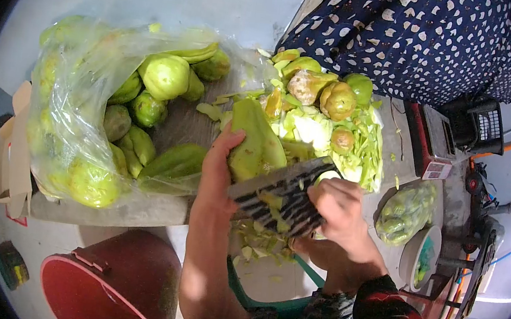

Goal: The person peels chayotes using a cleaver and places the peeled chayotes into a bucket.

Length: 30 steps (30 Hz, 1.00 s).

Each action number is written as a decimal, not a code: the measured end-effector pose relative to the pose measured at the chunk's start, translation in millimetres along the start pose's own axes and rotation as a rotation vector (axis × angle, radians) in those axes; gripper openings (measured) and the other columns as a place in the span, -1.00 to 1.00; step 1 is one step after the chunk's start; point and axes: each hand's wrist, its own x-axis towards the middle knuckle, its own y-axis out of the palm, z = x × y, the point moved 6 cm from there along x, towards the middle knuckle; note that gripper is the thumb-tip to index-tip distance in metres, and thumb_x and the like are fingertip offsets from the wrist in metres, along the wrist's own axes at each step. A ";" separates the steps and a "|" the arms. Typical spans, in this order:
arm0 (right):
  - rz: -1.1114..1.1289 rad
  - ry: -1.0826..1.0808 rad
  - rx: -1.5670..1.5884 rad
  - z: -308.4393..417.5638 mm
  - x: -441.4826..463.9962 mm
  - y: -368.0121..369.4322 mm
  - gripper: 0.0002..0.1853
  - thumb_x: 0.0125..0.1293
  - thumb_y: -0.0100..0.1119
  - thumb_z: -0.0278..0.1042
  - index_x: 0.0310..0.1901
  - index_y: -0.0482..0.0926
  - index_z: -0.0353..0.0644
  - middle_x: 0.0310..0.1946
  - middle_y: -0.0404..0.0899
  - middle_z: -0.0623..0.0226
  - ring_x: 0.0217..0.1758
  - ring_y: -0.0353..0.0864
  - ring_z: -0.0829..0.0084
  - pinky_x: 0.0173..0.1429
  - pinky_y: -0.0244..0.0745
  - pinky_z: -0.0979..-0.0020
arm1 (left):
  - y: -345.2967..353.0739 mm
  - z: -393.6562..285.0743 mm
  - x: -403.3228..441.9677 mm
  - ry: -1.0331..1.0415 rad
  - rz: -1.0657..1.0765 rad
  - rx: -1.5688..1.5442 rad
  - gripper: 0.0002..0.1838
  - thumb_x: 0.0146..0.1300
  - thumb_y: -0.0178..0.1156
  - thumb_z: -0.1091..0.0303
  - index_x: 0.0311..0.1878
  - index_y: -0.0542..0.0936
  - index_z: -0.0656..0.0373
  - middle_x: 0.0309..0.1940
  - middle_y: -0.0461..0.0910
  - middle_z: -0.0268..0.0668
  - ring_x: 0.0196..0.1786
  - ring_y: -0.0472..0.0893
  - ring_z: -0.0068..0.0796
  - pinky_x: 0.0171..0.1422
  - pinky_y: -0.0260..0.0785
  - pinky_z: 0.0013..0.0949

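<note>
My left hand (221, 156) is wrapped round the lower part of a large green papaya-like fruit (256, 139), near the middle of the view. My right hand (338, 205) is closed on the handle of a wide knife (283, 193), whose striped blade has bits of peel stuck to it. The blade lies across the lower end of the fruit. Left of my hands, a clear plastic bag (64, 108) lies open with several green fruits (164, 76) in and before it. Beyond the knife sits a heap of pale green peelings (365, 149) with several browned fruits (338, 101) on top.
Below the table edge stands a red bucket (124, 283). Fallen peelings (259, 244) lie beneath my hands. At right are a tied bag of green pieces (407, 213), a white bowl (419, 258), a red scale (432, 141) and a black basket (486, 124). A dotted dark cloth (404, 44) hangs behind.
</note>
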 end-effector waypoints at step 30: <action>-0.087 0.262 -0.117 -50.7 -16.6 16.0 -0.69 -0.17 0.27 -0.55 -0.32 0.41 -0.20 -0.58 0.45 0.12 -0.53 0.51 0.01 -0.43 0.43 0.14 | -3.8 2.8 4.5 0.098 0.093 0.011 -0.41 0.27 0.04 0.10 0.29 0.37 0.25 0.03 0.59 -0.07 0.02 0.64 -0.08 0.09 0.54 0.11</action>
